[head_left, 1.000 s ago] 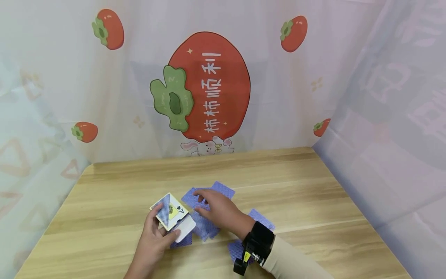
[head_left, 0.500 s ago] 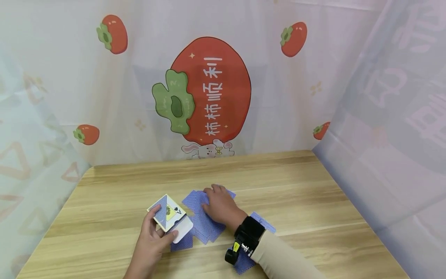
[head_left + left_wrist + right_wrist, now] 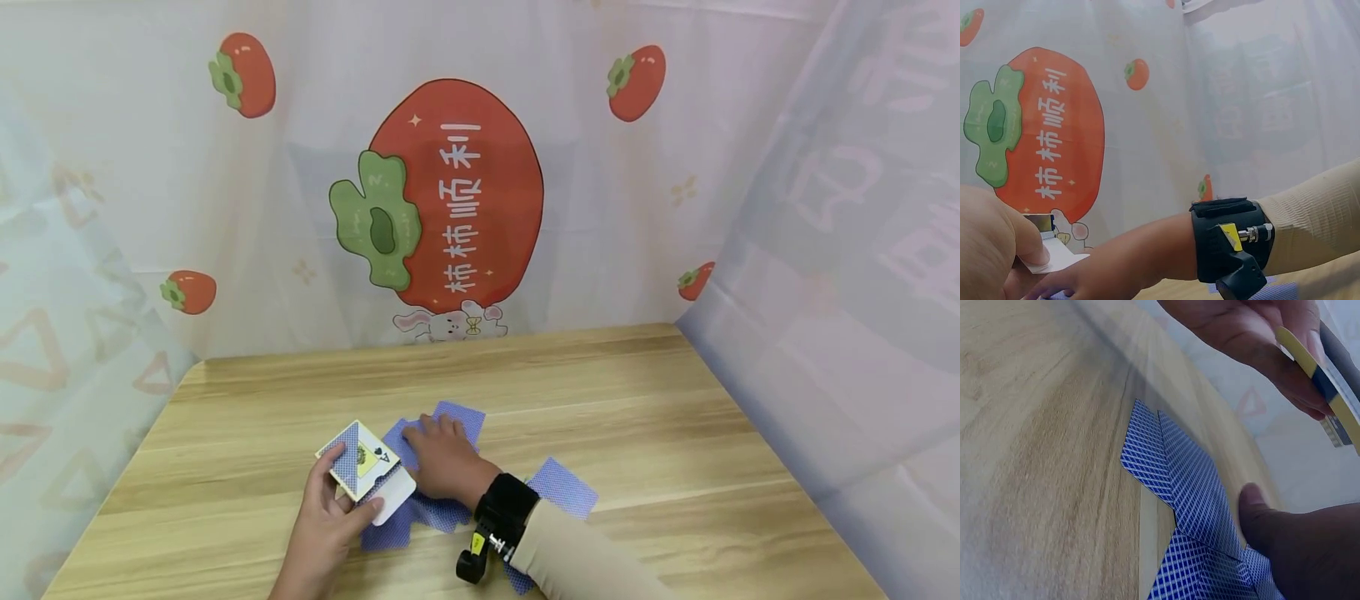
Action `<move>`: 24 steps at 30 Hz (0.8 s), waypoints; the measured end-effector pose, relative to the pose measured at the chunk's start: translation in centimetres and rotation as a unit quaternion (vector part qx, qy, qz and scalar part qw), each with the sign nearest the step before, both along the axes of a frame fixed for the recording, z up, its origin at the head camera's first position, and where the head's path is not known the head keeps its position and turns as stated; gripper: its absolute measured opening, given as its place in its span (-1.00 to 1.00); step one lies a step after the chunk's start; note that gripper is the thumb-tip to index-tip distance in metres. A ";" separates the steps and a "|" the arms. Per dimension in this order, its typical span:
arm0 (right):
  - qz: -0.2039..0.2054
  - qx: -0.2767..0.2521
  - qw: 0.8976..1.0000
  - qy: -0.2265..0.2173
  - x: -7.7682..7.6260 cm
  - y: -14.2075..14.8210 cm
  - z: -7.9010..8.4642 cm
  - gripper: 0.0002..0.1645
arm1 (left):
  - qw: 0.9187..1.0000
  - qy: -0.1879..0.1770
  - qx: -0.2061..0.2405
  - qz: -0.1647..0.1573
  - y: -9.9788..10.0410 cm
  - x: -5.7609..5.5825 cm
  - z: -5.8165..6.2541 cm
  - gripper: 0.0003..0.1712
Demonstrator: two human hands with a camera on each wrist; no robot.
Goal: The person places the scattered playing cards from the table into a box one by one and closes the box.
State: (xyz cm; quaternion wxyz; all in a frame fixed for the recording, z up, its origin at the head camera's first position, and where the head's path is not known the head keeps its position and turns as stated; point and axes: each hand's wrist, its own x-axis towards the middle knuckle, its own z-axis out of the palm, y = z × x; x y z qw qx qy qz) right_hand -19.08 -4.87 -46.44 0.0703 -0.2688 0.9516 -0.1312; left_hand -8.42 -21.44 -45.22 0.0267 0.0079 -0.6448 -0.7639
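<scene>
Leftward over the wooden table [image 3: 652,400], our right hand [image 3: 448,462] has moved since the earlier frame, and the pile of blue-backed playing cards [image 3: 431,512] beneath it has shifted along, closer to the card box [image 3: 369,458]. Its fingers lie spread and slightly bent on the cards, pressing from above rather than curling round them; the right wrist view shows one digit [image 3: 1257,515] clearly, near the pile.

Our left hand [image 3: 327,518] stays where it was, gripping the card box between curled fingers and thumb. We hold the box tilted and raised off the table, its ace-of-spades front facing up and its white flap [image 3: 395,498] folded out under our thumb. One face-down card [image 3: 386,536] lies just below it on the table, at the pile's near edge.

Beyond our right wrist, in its black camera strap [image 3: 507,510], a loose card [image 3: 566,487] rests well apart from the pile. Another card [image 3: 519,581] sits partly hidden under our beige sleeve [image 3: 581,554].
</scene>
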 end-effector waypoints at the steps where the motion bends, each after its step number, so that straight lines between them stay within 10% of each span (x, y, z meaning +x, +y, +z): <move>1: 0.007 0.004 1.000 -0.004 0.1 0.0 0.1 -0.22 | 1.000 0.003 0.000 0.001 0.0 0.0 0.0 0.12; 24: 0.043 -0.002 0.999 -0.017 -1.2 0.9 1.4 -0.36 | 1.000 -0.002 0.017 -0.005 0.0 0.0 -0.4 0.13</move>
